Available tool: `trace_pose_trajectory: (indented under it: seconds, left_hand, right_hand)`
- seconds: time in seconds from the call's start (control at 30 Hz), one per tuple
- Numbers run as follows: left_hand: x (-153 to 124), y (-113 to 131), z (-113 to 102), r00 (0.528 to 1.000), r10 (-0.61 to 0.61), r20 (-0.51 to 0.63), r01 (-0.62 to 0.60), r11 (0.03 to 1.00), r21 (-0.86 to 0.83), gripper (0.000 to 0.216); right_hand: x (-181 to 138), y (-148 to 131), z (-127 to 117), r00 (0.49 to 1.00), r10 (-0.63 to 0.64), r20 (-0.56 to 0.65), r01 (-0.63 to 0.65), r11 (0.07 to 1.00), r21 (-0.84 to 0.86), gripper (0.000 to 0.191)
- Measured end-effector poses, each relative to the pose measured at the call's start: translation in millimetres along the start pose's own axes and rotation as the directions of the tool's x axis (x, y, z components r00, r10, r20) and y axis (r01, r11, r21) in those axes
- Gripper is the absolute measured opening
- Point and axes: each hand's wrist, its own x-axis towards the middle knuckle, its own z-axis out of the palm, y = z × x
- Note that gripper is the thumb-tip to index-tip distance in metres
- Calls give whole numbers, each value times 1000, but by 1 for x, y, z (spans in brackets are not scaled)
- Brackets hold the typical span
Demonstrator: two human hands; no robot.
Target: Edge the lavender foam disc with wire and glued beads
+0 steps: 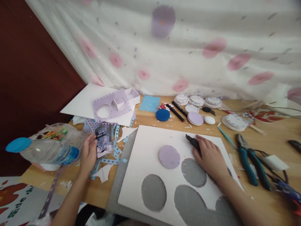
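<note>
My left hand is closed round the edge of a smartphone with its screen lit, among paper scraps at the left. On the right, my right hand rests on a white board, fingers wrapped round a black craft knife that points up and left. Several round holes are cut in the board, and the grey cutting mat shows through them. A lilac disc lies on the board, left of the knife. My right forearm covers part of the board's right side.
Behind the board lie a blue disc, marker pens and stacked white discs. Pliers and a cable crowd the right side. A water bottle leans at the left, near a lilac cut-out sheet. A flowered curtain hangs behind.
</note>
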Motion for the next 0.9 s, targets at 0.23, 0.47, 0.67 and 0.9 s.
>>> trace_pose_trajectory:
  seconds: [0.23, 0.47, 0.67, 0.9]
  left_hand:
    - [1, 1, -8, 997, 48, 63, -52, 997, 64, 43]
    - [21, -1, -8, 998, 45, 33, -46, 998, 40, 43]
    - [-17, 20, -17, 985, 144, 91, -146, 989, 12, 38]
    - [-35, 6, -20, 943, 252, 218, -284, 950, 133, 35]
  right_hand:
    - [-1, 0, 0, 1000, -1, 9, 2, 1000, -26, 30]
    - [-1, 0, -1, 1000, -3, -1, 3, 1000, -20, 31]
    - [-1, -1, 0, 1000, -2, 0, 2, 1000, -27, 31]
    - [-1, -1, 0, 1000, 3, 4, -3, 1000, -24, 31]
